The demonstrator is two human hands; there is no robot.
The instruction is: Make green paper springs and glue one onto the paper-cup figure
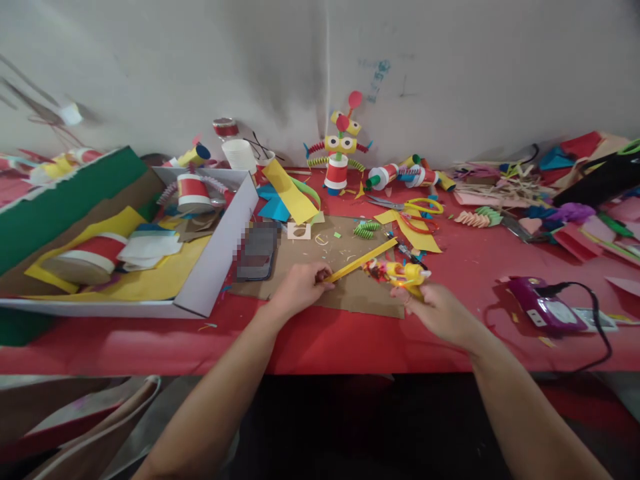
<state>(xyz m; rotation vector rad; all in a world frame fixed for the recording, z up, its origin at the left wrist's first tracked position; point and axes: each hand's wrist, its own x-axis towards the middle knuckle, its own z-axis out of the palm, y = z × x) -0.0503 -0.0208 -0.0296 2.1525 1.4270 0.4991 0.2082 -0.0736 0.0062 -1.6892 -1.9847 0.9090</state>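
My left hand (pixel 301 288) rests on the cardboard mat (pixel 295 263), fingers pinched on the near end of a folded yellow paper strip (pixel 357 261). The strip slants up and to the right across the mat. My right hand (pixel 443 312) is closed round a small yellow glue gun (pixel 397 272) with a red, patterned front and a whitish stub at its back. The front of the glue gun is close to the strip's right part; whether they touch I cannot tell. A green paper spring (pixel 367 230) lies just behind the strip.
Left stands a white box (pixel 215 250) with paper and cup pieces; a phone (pixel 257 251) lies beside it. Behind are a paper-cup figure (pixel 336 172), yellow-handled scissors (pixel 423 206) and yellow paper (pixel 290 192). Right lie a purple power strip (pixel 547 305) with a black cord and heaped craft scraps (pixel 575 213).
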